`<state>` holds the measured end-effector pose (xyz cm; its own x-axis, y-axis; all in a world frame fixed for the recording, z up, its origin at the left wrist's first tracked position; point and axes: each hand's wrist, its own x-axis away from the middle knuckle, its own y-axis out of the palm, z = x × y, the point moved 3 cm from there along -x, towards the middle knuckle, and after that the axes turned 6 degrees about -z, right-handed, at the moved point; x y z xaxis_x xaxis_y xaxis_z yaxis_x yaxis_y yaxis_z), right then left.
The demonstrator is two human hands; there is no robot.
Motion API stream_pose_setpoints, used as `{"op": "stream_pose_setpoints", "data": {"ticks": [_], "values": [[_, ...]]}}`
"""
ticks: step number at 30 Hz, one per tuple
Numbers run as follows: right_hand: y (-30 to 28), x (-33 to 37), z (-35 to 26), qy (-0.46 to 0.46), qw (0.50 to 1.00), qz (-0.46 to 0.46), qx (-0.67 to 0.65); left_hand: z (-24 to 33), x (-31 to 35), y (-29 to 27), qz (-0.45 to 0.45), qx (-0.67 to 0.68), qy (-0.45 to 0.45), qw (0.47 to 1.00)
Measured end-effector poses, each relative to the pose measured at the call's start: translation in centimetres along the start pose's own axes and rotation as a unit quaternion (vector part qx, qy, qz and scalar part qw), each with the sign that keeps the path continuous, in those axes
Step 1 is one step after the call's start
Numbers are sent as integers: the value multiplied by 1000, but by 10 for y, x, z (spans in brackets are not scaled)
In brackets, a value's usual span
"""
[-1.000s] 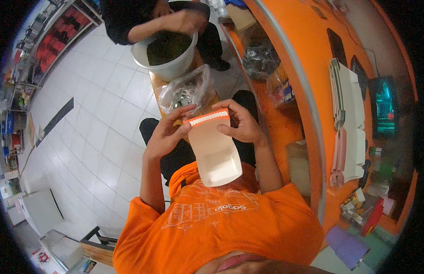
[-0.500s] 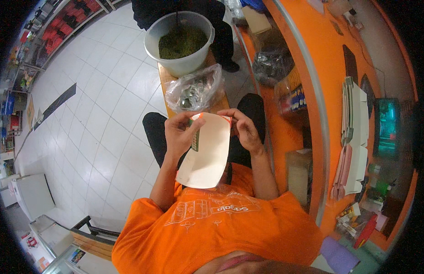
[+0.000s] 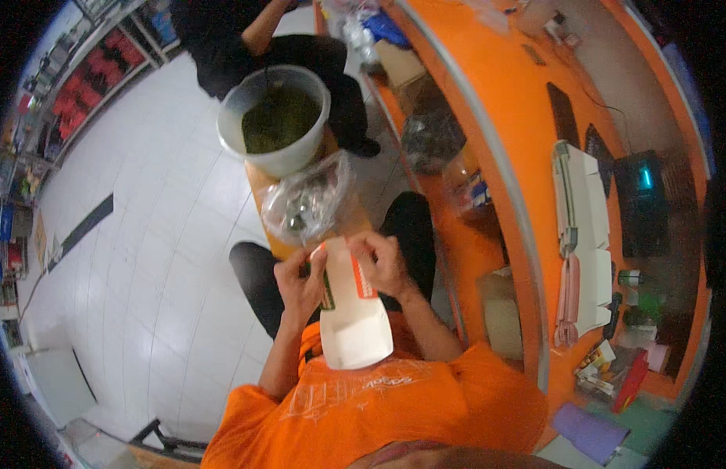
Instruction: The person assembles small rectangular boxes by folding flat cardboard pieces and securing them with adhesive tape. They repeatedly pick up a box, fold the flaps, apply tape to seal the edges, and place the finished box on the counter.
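Observation:
I hold a flat white cardboard box blank [image 3: 351, 316] with red and green printed edges upright in front of my chest. My left hand [image 3: 298, 285] grips its left edge near the top. My right hand [image 3: 384, 262] pinches its upper right flap. Just beyond my hands, on a narrow wooden bench [image 3: 263, 187], lies a clear plastic bag [image 3: 308, 199] with dark contents. Farther along the bench stands a large white bucket [image 3: 273, 117] filled with green stuff.
Another person in black [image 3: 246, 47] sits behind the bucket. An orange counter [image 3: 504, 141] curves along my right, bearing stacks of white folded boxes [image 3: 582, 227] and a dark device. White tiled floor [image 3: 128, 258] lies to my left, with shelves at the far left.
The box blank has been turned in my hands from a broad face-on view to a narrower, folded shape. The view has shifted so the bucket and bag sit lower.

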<state>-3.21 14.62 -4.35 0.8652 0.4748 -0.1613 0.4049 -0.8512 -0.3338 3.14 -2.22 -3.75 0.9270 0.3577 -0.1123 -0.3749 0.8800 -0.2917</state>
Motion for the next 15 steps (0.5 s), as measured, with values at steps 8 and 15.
{"op": "stream_pose_setpoints", "data": {"ticks": [8,15], "values": [[22,17,23,44,989,1,-144,-3,-3,1,55,-95,103,989],[21,48,69,162,947,-101,-259,-13,9,13,80,-108,148,980]]}}
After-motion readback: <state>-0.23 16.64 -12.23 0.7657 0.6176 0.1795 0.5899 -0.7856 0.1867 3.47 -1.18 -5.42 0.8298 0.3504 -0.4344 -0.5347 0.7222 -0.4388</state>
